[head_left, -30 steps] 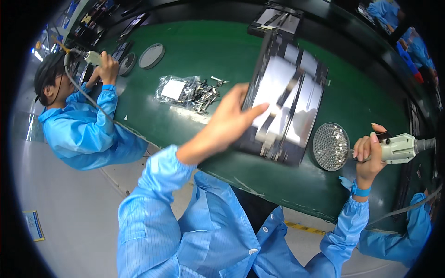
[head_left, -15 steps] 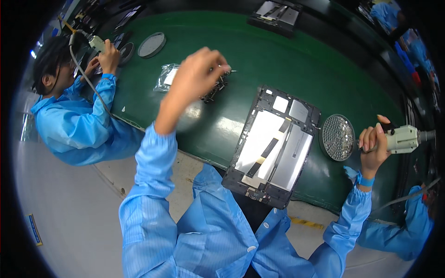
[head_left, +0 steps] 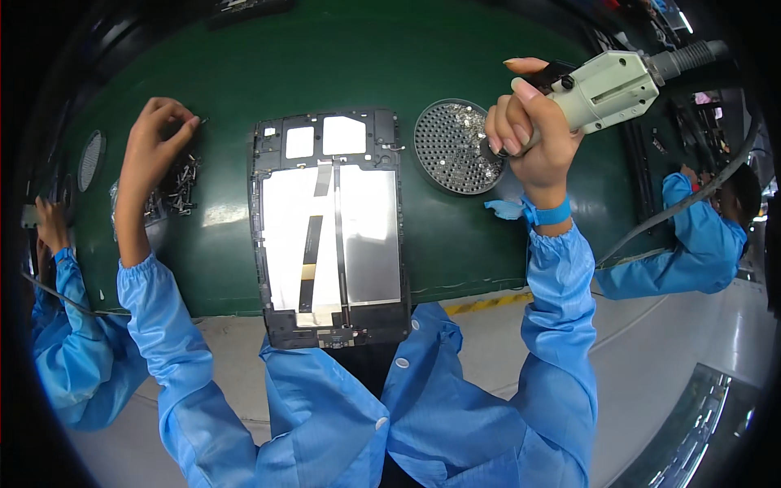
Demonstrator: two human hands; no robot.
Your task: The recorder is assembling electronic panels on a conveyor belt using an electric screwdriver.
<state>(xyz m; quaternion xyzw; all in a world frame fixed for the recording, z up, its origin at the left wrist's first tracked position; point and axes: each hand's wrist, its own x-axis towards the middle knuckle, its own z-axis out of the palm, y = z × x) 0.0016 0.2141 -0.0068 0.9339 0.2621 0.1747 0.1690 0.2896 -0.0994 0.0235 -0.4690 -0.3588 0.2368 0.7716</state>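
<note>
Screwdriver [head_left: 606,93] of pale plastic, partly hidden inside right grip [head_left: 541,134]; left grip [head_left: 157,134] narrow on small piece [head_left: 203,120], shape unclear; rectangular tablet [head_left: 370,252] between.

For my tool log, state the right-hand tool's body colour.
The tool's body is pale grey-green, best seen in head view.

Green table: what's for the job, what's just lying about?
Probably in use:
flat black device with silver panels
pale-green tool in right hand
round grey perforated tray
silvery metal pieces near left hand

Maybe just lying about:
round grey dish, left
flat dark object, top edge
</note>
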